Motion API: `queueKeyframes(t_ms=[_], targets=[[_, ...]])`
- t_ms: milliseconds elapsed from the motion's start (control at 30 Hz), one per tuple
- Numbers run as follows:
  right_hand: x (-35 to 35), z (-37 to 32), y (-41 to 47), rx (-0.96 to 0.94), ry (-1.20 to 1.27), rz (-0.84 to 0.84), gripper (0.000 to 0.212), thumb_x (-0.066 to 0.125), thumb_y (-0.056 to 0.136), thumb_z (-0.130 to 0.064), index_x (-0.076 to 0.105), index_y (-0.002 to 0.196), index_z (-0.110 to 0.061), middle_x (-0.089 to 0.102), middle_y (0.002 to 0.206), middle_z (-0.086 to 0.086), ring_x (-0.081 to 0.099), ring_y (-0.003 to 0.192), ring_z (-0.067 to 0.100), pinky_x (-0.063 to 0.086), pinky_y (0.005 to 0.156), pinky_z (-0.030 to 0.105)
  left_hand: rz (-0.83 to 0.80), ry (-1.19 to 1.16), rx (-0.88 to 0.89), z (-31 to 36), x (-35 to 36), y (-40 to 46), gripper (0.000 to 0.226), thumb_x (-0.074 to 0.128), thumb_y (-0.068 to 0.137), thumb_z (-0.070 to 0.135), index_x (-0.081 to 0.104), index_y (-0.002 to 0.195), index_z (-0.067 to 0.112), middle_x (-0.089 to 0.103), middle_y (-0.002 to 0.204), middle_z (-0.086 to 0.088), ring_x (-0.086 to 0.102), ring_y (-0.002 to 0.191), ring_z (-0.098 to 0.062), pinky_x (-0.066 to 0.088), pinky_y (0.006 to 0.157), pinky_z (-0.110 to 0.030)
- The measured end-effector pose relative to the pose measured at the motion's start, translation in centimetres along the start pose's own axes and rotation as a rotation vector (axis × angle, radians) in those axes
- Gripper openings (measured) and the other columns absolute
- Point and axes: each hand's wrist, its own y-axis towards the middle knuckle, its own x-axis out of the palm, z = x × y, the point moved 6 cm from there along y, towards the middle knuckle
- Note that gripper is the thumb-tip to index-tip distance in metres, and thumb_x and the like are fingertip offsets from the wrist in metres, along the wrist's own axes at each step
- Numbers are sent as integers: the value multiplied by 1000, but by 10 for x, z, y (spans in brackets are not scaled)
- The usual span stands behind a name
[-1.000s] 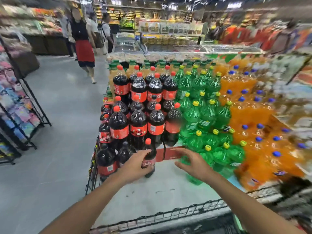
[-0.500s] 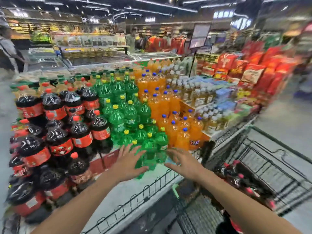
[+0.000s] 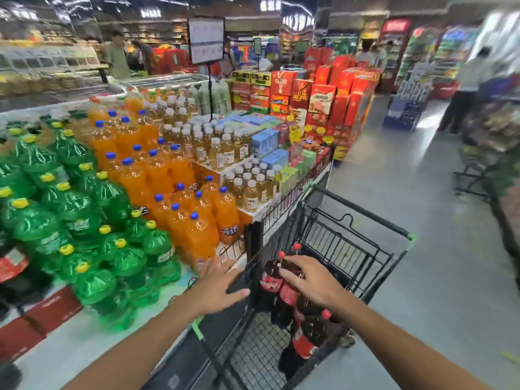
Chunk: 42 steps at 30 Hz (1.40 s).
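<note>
Cola bottles point(image 3: 271, 281) stand in the cart point(image 3: 363, 211), beside the display shelf point(image 3: 84, 342) — the right hand point(image 3: 312, 282) drapes over one's shoulder, grip unclear; the left hand point(image 3: 216, 288) is flat, spread at the rim. Best: clasp the neck firmly, lift straight — clear the wire.

Both arms extend forward from the lower edge of the view. The left forearm point(image 3: 135, 339) runs up and to the right. The left hand point(image 3: 216, 285) is palm down, fingers straight and slightly spread, thumb out to the right. The right forearm point(image 3: 399, 342) runs up and to the left. The right hand point(image 3: 312, 282) shows its back, fingers lightly bent; whether it grips cannot be determined. The hands are near each other, not touching.
</note>
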Motion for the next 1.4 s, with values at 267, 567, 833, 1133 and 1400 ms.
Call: queueKeyframes(t_ms=[267,567,833,1133,1400], targets=[[20,93,8,352,257,18,68,42,100,-67,47,153,-24,49,156,-4,47,141,17,36,114,33,-190,-107,98,31,47,76,94,26,79,85,20,156,33,14,165,4,3,153,-22,10,125,-46],[71,162,1,718,493,100,86,48,88,-79,49,150,-20,55,149,1,52,136,18,39,113,33,-400,-257,254,43,110,151,71,52,96,55,26,155,24,29,158,-1,24,146,-21,26,119,-38],[129,226,12,925,605,64,69,64,99,-45,39,155,-13,51,152,9,53,136,26,41,105,29,-574,-280,245,59,197,192,70,57,96,47,30,153,18,36,155,-3,29,145,-22,26,119,-36],[270,350,28,1096,662,32,77,82,67,-53,60,130,-14,73,118,0,68,111,24,53,103,42,-714,-343,114,54,294,212,76,60,94,47,26,154,17,38,154,-7,30,144,-26,28,116,-36],[253,296,32,1162,668,159,34,83,86,-23,56,102,-9,65,96,7,62,92,27,45,80,30,-697,-477,56,37,338,209,76,70,86,46,33,150,30,47,145,3,38,137,-18,29,112,-32]])
